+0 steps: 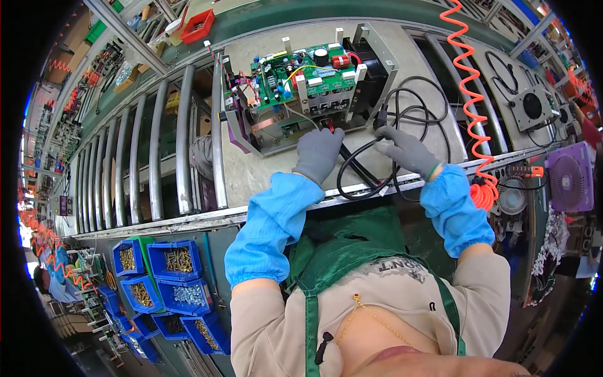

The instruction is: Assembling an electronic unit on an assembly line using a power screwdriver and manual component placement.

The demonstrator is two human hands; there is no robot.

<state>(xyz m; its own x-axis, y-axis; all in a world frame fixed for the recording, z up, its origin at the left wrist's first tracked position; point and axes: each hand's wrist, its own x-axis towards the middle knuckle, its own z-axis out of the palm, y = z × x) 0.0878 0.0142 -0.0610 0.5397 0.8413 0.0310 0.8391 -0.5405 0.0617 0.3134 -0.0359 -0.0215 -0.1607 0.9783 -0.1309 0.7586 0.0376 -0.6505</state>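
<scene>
An open-frame electrical unit [320,100] stands on a pale metal plate in front of me. A green circuit board [301,75] with coloured wires and white posts tops it. My left hand [317,154], in a grey glove, is at the unit's near lower edge, its fingers curled together beside a small red part [331,125]. What they pinch is hidden. My right hand [407,151], also gloved, is right of the unit, its fingertips closed on a thick black cable [367,148] just below a dark plug-like end [380,118]. More loops of the cable lie around that hand.
Metal rollers [154,151] run to the left. A coiled orange air hose [468,81] hangs at the right, near a fan unit [534,107] and a purple fan [570,177]. Blue bins [174,260] of screws and small hardware stand lower left; a red bin [197,26] is behind.
</scene>
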